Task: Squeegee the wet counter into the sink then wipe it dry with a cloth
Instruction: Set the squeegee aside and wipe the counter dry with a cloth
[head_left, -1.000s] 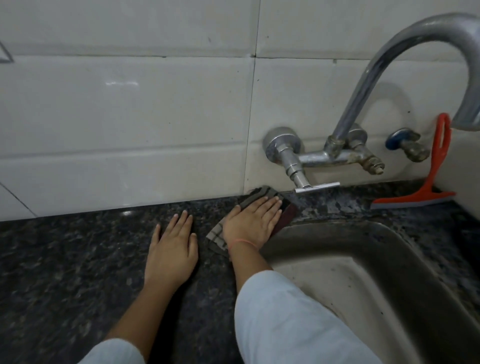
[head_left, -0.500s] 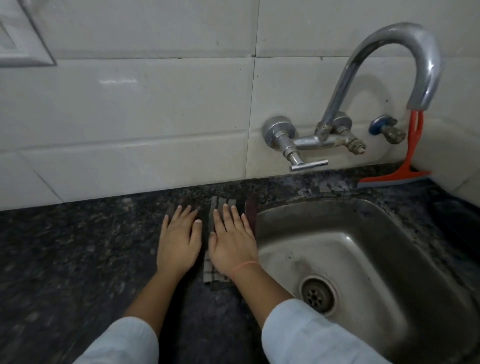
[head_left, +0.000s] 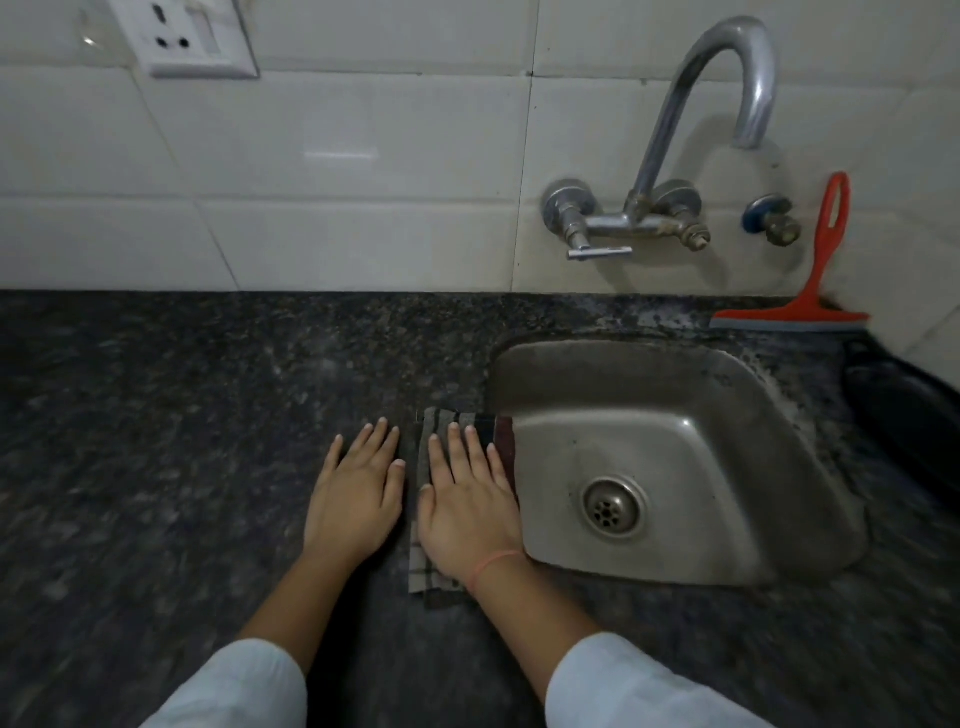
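A folded striped cloth lies on the dark speckled granite counter, along the left rim of the steel sink. My right hand presses flat on the cloth with fingers spread; the cloth shows beyond the fingertips and below the wrist. My left hand rests flat on the bare counter just left of the cloth, holding nothing. The orange squeegee leans upright against the tiled wall behind the sink's far right corner, blade on the counter.
A curved chrome tap with a lever handle juts from the white tiled wall above the sink. A small valve sits beside the squeegee. A wall socket is at top left. A dark object lies right of the sink.
My right hand has drawn the cloth back from the wall under the tap toward me along the sink's left rim. My left hand moved back alongside it. The view now takes in more counter.
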